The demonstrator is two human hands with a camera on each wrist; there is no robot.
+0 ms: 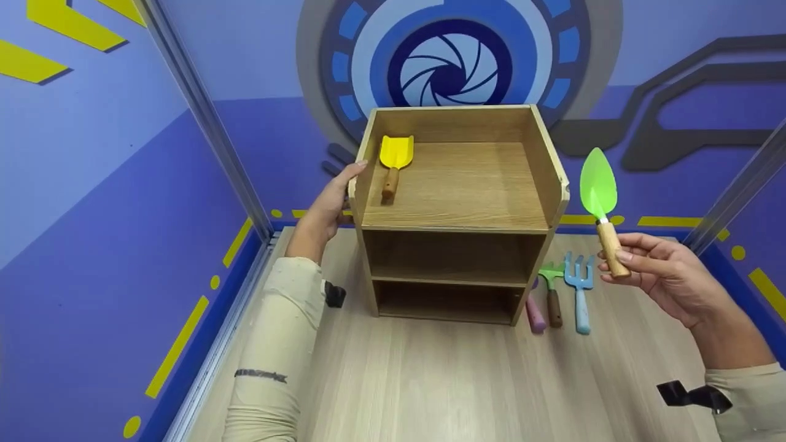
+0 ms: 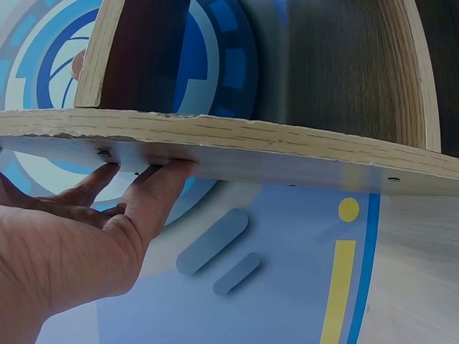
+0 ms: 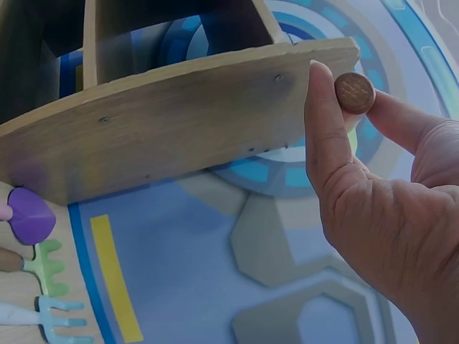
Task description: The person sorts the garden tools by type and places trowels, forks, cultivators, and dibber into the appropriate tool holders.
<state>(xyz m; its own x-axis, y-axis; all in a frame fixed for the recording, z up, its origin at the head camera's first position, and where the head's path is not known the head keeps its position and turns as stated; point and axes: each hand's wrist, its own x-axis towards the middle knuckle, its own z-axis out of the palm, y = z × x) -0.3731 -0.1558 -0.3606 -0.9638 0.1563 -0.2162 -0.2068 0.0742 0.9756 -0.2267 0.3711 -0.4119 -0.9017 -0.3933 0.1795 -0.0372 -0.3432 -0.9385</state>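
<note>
My left hand grips the left side panel of a small wooden shelf; its thumb is at the upper edge, and its fingers press the outer face. To the right of the shelf, my right hand holds a green hand trowel in the air. Thumb and fingers pinch its wooden handle, and the blade points up. The handle's round end faces the right wrist camera. A yellow toy shovel with a wooden handle lies at the left of the shelf's top tier.
Right of the shelf, on the table, lie a blue fork, a green rake with a brown handle, and a pink-handled tool with a purple blade. Two lower tiers open towards me. Printed blue walls enclose the table.
</note>
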